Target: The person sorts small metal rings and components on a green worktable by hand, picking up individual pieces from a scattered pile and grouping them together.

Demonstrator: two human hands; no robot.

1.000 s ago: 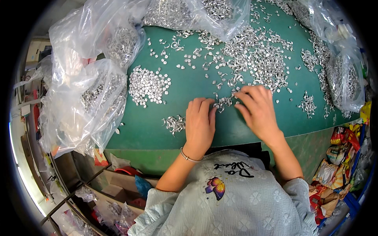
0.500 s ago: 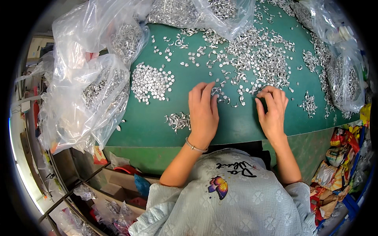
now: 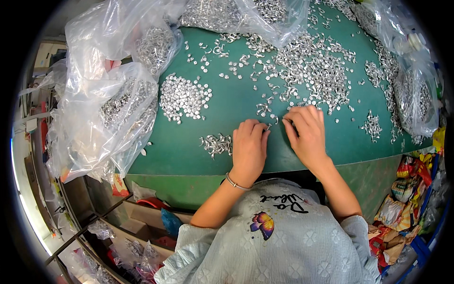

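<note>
My left hand point(image 3: 249, 147) is closed in a pinch near the table's front edge, wrist banded by a thin bracelet. A small silver metal piece point(image 3: 269, 126) shows at its fingertips; its exact shape is too small to tell. Just to the right, my right hand point(image 3: 307, 136) has thumb and fingers curled together, and what they hold is mostly hidden. Beyond both hands spreads a big heap of silver curved metal pieces point(image 3: 326, 78). Beside my left hand lies a small pile of curved silver pieces point(image 3: 216, 145). Farther left is a pile of small flower-shaped silver pieces point(image 3: 184, 98).
The green table point(image 3: 189, 161) ends just before my body. Clear plastic bags of metal pieces point(image 3: 125, 104) crowd its left side, with another bag point(image 3: 416, 94) at the right and more at the back. A small pile point(image 3: 372, 126) sits at right. Below left is an open drawer point(image 3: 142, 222).
My right hand has moved left and closer to my left hand, its fingers curling in. My left hand has drawn back toward me and slightly right, now pinching a small silver piece.
</note>
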